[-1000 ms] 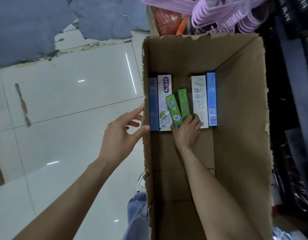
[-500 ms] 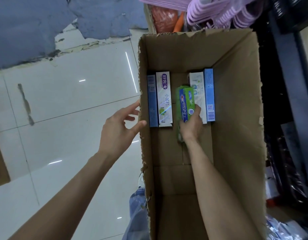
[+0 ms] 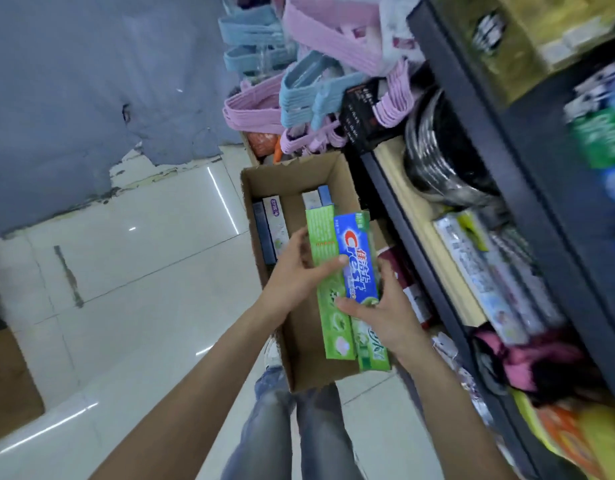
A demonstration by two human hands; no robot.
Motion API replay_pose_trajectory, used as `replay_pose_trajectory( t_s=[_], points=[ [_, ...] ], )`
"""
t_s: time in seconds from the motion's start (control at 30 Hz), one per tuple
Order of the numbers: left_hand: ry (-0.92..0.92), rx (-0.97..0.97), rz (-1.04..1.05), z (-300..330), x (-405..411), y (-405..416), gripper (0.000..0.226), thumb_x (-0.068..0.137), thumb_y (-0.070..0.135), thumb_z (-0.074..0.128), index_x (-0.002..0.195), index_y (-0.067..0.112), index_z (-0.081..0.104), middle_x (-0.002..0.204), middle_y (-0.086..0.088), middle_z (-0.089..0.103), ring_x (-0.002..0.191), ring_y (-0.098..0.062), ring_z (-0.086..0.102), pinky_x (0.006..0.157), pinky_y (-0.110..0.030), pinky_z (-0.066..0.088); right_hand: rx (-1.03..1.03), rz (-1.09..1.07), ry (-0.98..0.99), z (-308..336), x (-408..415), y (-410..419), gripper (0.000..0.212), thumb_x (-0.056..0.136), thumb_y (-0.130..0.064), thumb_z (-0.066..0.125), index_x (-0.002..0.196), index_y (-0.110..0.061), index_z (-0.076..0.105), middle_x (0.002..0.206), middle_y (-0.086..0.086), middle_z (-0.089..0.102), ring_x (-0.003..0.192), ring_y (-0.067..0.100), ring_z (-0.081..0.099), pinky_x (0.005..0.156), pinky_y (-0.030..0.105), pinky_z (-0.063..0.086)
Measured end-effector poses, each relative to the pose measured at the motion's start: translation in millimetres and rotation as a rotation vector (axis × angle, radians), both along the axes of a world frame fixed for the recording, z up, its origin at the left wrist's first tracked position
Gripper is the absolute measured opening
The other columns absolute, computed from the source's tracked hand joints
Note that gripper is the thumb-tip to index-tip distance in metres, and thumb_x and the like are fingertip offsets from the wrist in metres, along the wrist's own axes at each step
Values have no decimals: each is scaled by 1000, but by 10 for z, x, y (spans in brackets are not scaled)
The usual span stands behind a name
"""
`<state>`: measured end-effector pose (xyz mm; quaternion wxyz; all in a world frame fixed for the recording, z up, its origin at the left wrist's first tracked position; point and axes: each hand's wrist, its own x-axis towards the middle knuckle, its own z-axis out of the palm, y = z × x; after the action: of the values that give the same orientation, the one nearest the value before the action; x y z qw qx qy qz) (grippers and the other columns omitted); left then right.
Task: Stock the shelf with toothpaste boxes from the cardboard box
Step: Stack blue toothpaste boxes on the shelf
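Note:
Two green toothpaste boxes [image 3: 354, 271], one with a blue Crest panel, are held side by side above the open cardboard box [image 3: 292, 348] on the floor. My left hand [image 3: 295, 271] grips them from the left with the thumb across the front. My right hand [image 3: 385, 306] clasps them from the right and below. Several more toothpaste boxes [image 3: 273, 230] lie flat at the far end of the cardboard box. The dark shelf unit [image 3: 448, 271] stands right of the box, blurred.
Pink and blue hangers [image 3: 309, 77] hang beyond the box. The shelves hold black coiled goods [image 3: 437, 157], packets and cloth items. My jeans-clad legs [image 3: 292, 427] stand at the box's near end. Pale floor tiles [image 3: 126, 271] spread to the left.
My right hand lifted the green boxes out of the cardboard box. My left hand came off the box's wall and took hold of them too. The view swung up and right, showing the shelf.

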<state>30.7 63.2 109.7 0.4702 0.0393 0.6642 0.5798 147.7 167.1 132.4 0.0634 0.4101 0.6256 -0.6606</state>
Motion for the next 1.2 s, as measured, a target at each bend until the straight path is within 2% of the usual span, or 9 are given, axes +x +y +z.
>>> replay_pose_trajectory(
  t_s=[0.13, 0.27, 0.4, 0.53, 0.73, 0.87, 1.0, 1.07, 1.2],
  points=[
    [101, 29, -89, 585, 430, 88, 65, 73, 18, 80, 126, 21, 40, 100, 13, 64, 86, 4, 65, 72, -13, 52, 136, -108, 34, 630, 465, -79, 50, 76, -13, 77, 107, -37, 46, 94, -24, 65, 86, -5, 63, 69, 12, 48],
    [96, 60, -226, 968, 850, 239, 74, 64, 28, 86, 126, 22, 47, 110, -2, 68, 103, -17, 65, 89, -36, 53, 154, -284, 81, 1119, 1097, -13, 42, 78, -18, 75, 111, -32, 53, 100, -13, 70, 95, 7, 66, 83, 27, 52],
    [-174, 132, -231, 1409, 1328, 484, 46, 88, 11, 63, 129, 13, 43, 97, -3, 68, 72, -11, 70, 60, -27, 57, 263, -487, 79, 1487, 1864, 121, 40, 75, -15, 78, 102, -32, 54, 95, -13, 69, 84, 1, 65, 77, 18, 50],
    [-385, 121, -287, 1642, 1788, 717, 35, 91, 23, 50, 122, 8, 54, 96, -9, 70, 69, -18, 71, 54, -25, 54, 325, -645, 47, 1681, 2794, 223, 66, 65, -28, 82, 119, -28, 44, 113, -2, 64, 99, 20, 65, 86, 39, 52],
    [-89, 42, -489, 1795, 2840, 1133, 22, 95, 28, 46, 100, 10, 59, 71, -6, 70, 61, -21, 64, 64, -32, 50, 440, -587, 50, 1911, 4295, 364, 42, 84, -26, 68, 120, -30, 47, 113, -10, 63, 92, -6, 60, 68, 7, 45],
    [32, 67, -582, 1782, 3723, 1326, 28, 94, 32, 51, 99, 7, 63, 74, -7, 72, 59, -19, 66, 60, -28, 54, 695, -444, -98, 1982, 5441, 584, 49, 83, -26, 71, 124, -34, 46, 112, -11, 65, 97, 4, 58, 84, 27, 45],
    [175, 64, -729, 1735, 4461, 1538, 54, 74, 56, 66, 116, 22, 63, 118, -8, 66, 107, -28, 62, 100, -45, 44, 999, -382, -458, 1933, 6372, 954, 48, 82, -24, 71, 125, -21, 49, 106, 7, 62, 91, 28, 57, 77, 37, 42],
    [226, 105, -785, 1779, 4847, 1647, 21, 93, 36, 55, 113, 31, 59, 110, -5, 68, 92, -22, 65, 89, -36, 50, 1116, -372, -523, 1855, 6731, 1268, 47, 81, -20, 70, 123, -14, 50, 119, 10, 58, 102, 32, 58, 82, 39, 44],
    [339, 162, -859, 1839, 5346, 1912, 29, 97, 22, 49, 126, 17, 47, 97, -4, 64, 79, -20, 64, 69, -25, 50, 1248, -306, -571, 1658, 7028, 2062, 44, 83, -13, 66, 124, -9, 49, 124, 13, 56, 113, 35, 53, 97, 41, 37]
  ],
)
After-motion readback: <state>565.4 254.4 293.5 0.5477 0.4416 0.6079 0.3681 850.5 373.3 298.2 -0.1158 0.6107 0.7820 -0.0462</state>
